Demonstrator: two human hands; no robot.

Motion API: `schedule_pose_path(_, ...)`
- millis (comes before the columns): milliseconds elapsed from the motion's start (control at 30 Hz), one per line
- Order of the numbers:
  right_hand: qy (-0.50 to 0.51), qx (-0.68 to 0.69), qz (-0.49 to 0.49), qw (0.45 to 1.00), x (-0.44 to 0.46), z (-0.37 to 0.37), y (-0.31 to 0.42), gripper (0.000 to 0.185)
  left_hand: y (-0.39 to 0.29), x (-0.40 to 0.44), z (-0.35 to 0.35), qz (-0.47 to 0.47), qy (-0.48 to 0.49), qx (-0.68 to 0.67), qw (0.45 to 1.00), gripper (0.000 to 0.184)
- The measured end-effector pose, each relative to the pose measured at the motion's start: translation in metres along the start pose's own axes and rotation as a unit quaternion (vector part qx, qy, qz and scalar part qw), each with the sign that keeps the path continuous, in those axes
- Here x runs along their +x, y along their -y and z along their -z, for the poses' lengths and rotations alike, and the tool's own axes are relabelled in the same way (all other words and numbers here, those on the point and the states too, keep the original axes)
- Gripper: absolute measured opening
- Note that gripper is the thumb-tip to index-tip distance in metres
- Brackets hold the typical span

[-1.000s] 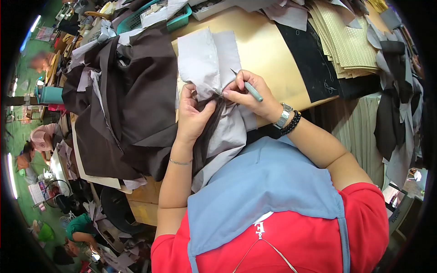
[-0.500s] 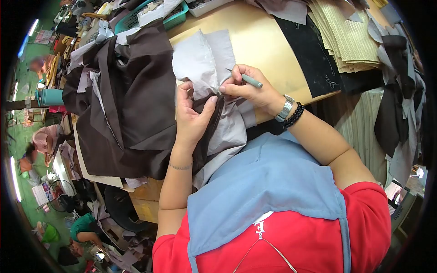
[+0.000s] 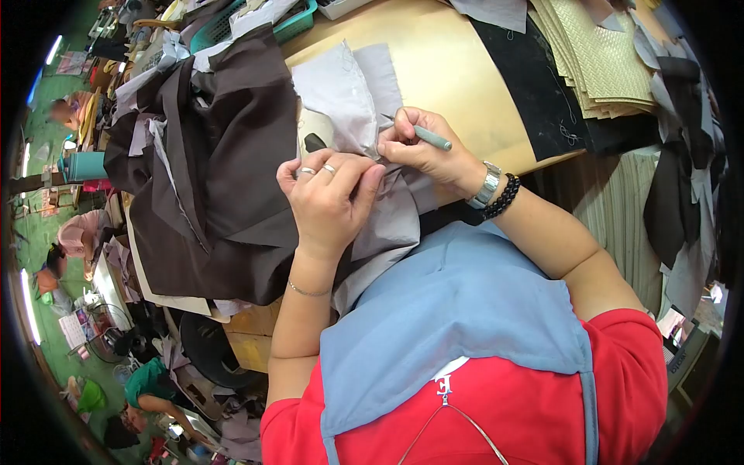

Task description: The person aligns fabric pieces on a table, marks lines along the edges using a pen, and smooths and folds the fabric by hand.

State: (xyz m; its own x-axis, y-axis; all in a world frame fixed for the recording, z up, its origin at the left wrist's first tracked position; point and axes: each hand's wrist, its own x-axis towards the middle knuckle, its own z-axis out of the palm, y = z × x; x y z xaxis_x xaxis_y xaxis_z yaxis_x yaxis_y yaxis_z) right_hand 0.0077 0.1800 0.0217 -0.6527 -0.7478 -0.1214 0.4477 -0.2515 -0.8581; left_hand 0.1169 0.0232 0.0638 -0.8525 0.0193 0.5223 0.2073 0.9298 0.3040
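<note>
My left hand (image 3: 332, 200) has its fingers curled over the gathered cloth, pinching near a corner of a light grey fabric piece (image 3: 337, 97). A small dark flap of cloth sticks out above its knuckles. My right hand (image 3: 430, 151) touches the same corner with thumb and fingertip. Tucked in that hand is a slim pen-like tool (image 3: 432, 138) with a grey-green handle and a thin dark point facing up and left; its exact kind is unclear. Dark brown fabric (image 3: 240, 170) spreads out left of my left hand. More grey lining (image 3: 387, 229) bunches below both hands.
A tan work surface (image 3: 457, 77) lies beyond my hands. At the far right is a stack of textured cream sheets (image 3: 593, 62) beside black cloth (image 3: 527, 85). A teal basket (image 3: 298, 27) stands at the back. Other people (image 3: 147, 387) are at the left.
My left hand has turned over, knuckles now up with its rings showing, and its fingers have come closer to my right hand. The grey piece has shifted slightly. My right hand keeps the tool.
</note>
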Motion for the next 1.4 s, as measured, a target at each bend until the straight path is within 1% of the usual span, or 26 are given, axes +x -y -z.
schedule_pose_path(233, 0.0, 0.005, 0.027, 1.0, -0.001, 0.002, -0.009, 0.033, -0.002, 0.002, -0.007, 0.133, 0.01, -0.088, 0.987, 0.011)
schedule_pose_path(300, 0.001, 0.017, 0.036, 0.999, -0.001, 0.002, -0.013, 0.033, 0.0, 0.002, -0.009, 0.142, 0.005, -0.113, 0.983, 0.013)
schedule_pose_path(433, -0.012, -0.038, 0.068, 0.997, -0.002, -0.002, -0.016, 0.033, 0.003, 0.002, -0.011, 0.153, 0.001, -0.123, 0.981, 0.014)
schedule_pose_path(533, -0.014, -0.063, 0.082, 0.995, -0.002, -0.003, -0.018, 0.033, 0.009, 0.001, -0.011, 0.158, 0.001, -0.118, 0.98, 0.013)
schedule_pose_path(633, -0.026, -0.079, 0.088, 0.993, -0.002, -0.005, -0.02, 0.033, 0.002, 0.006, 0.0, 0.112, 0.036, -0.029, 0.993, 0.012)
schedule_pose_path(733, -0.045, -0.092, 0.096, 0.99, 0.0, -0.007, -0.026, 0.033, -0.003, 0.007, 0.002, 0.077, 0.039, 0.049, 0.995, 0.012)
schedule_pose_path(900, -0.063, -0.076, 0.089, 0.991, 0.002, -0.01, -0.03, 0.032, -0.003, 0.005, 0.001, 0.093, 0.075, 0.029, 0.992, 0.014)
schedule_pose_path(1000, -0.07, -0.097, 0.076, 0.99, 0.003, -0.009, -0.028, 0.033, 0.001, 0.005, 0.001, 0.107, 0.087, 0.028, 0.99, 0.014)
schedule_pose_path(1133, -0.06, -0.091, 0.086, 0.99, 0.002, -0.011, -0.027, 0.033, 0.002, 0.007, 0.001, 0.13, 0.092, 0.034, 0.987, 0.011)
schedule_pose_path(1233, -0.062, -0.095, 0.089, 0.99, 0.002, -0.011, -0.028, 0.031, -0.002, 0.009, 0.0, 0.112, 0.08, 0.088, 0.986, 0.009)
schedule_pose_path(1400, -0.043, -0.121, 0.112, 0.985, 0.004, -0.01, -0.029, 0.03, -0.002, 0.008, -0.003, 0.095, 0.079, 0.115, 0.986, 0.008)
